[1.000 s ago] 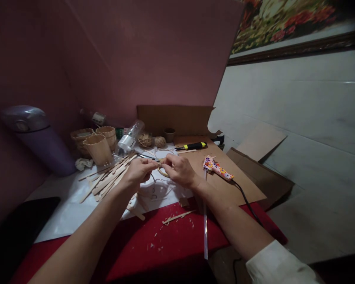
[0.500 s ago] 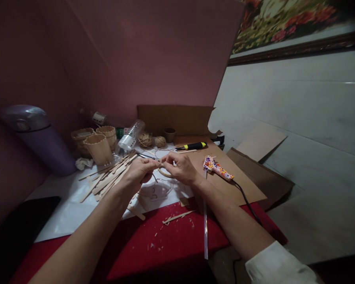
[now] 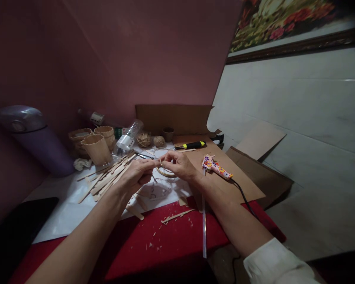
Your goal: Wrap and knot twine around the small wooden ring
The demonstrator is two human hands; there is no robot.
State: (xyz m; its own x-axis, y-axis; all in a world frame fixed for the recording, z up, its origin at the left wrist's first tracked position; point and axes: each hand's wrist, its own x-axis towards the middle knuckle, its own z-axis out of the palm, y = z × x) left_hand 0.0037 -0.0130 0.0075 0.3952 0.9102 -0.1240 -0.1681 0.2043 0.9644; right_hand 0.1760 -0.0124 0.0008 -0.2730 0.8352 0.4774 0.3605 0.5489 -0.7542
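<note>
My left hand (image 3: pixel 137 174) and my right hand (image 3: pixel 179 165) meet over the white sheet (image 3: pixel 62 205), fingertips pinched together on a small tan ring (image 3: pixel 165 171) wound with twine. Both hands are closed on it. Thin twine trails down from the ring onto the sheet. A heap of wooden craft sticks (image 3: pixel 108 177) lies just left of my left hand. The patterned glue gun (image 3: pixel 216 167) rests on brown cardboard (image 3: pixel 225 177) to the right of my right wrist.
Stick-built cups (image 3: pixel 97 148), a clear plastic bottle (image 3: pixel 127 138), twine balls (image 3: pixel 144 139) and a yellow-black utility knife (image 3: pixel 192 145) stand behind. A purple flask (image 3: pixel 35 138) lies at left, a dark object (image 3: pixel 14 228) at lower left. A glue stick (image 3: pixel 204 227) lies on the red cloth (image 3: pixel 154 244).
My hands have shifted slightly up and left together, still pinching the ring. My right fingers have lifted a little above it.
</note>
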